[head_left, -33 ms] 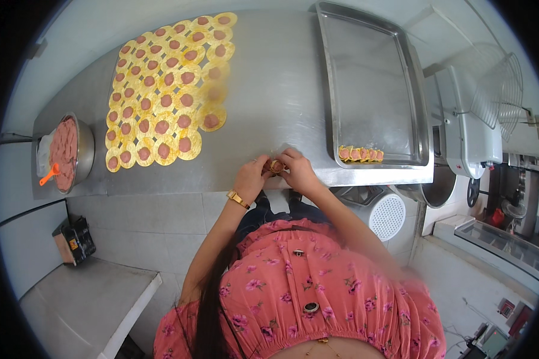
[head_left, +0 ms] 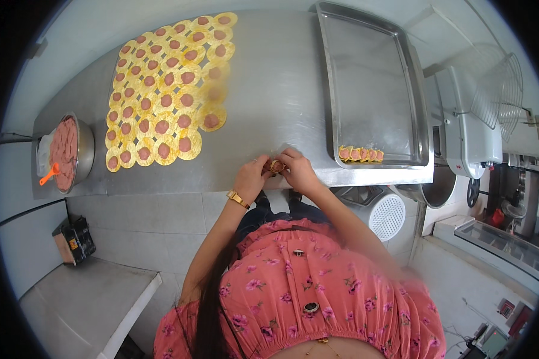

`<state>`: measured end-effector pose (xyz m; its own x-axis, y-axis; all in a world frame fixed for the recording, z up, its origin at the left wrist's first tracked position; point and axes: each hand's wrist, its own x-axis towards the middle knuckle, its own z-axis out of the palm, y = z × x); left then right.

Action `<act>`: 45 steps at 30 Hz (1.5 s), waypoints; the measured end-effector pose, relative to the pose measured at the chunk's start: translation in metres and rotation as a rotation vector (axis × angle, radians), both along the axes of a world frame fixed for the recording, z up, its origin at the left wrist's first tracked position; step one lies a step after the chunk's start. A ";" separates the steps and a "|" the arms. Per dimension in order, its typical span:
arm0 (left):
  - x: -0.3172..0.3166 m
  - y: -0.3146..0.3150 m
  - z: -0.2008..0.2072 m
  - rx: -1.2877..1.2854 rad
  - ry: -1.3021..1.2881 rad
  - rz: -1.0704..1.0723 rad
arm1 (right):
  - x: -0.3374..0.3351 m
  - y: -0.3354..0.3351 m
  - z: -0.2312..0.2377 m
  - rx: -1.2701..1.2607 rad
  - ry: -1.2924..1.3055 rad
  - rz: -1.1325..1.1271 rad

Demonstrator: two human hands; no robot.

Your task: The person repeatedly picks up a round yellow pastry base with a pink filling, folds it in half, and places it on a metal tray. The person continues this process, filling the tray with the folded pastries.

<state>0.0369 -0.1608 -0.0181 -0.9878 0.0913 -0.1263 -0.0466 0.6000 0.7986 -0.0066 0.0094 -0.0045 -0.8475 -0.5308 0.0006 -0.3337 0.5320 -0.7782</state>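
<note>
Close to the front edge of the steel table, my left hand (head_left: 252,176) and my right hand (head_left: 299,170) meet around one small dumpling (head_left: 276,166). Its yellow wrapper is gathered about a pink meat filling, and fingers of both hands pinch it from either side. To the left lie rows of round yellow wrappers (head_left: 185,148), each with a dab of pink filling on it. Right of my hands, a metal tray (head_left: 331,90) holds a short row of shaped dumplings (head_left: 360,154) in its near left corner.
At the table's left end stands a steel bowl (head_left: 87,149) of pink meat filling with an orange-handled utensil (head_left: 49,174) in it. A white machine (head_left: 461,119) is beyond the tray's right side. Below the table edge is a white perforated round stool top (head_left: 387,216).
</note>
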 end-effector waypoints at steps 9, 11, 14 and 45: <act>-0.004 0.003 -0.003 -0.126 0.104 0.020 | -0.002 -0.002 -0.004 -0.021 0.072 -0.044; -0.005 0.004 -0.004 -0.109 0.104 0.025 | -0.003 -0.002 -0.004 -0.043 0.048 -0.034; -0.004 0.005 -0.003 -0.078 0.098 0.020 | -0.007 0.002 -0.003 -0.037 -0.003 0.010; -0.041 0.113 0.049 0.235 -0.034 -0.052 | -0.084 0.298 0.020 0.277 -0.140 -0.364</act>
<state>-0.0038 -0.0479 0.0311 -0.9765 0.1729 -0.1287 -0.0497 0.4004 0.9150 -0.0903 0.3076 0.0153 -0.9603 -0.1634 -0.2263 0.0107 0.7886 -0.6149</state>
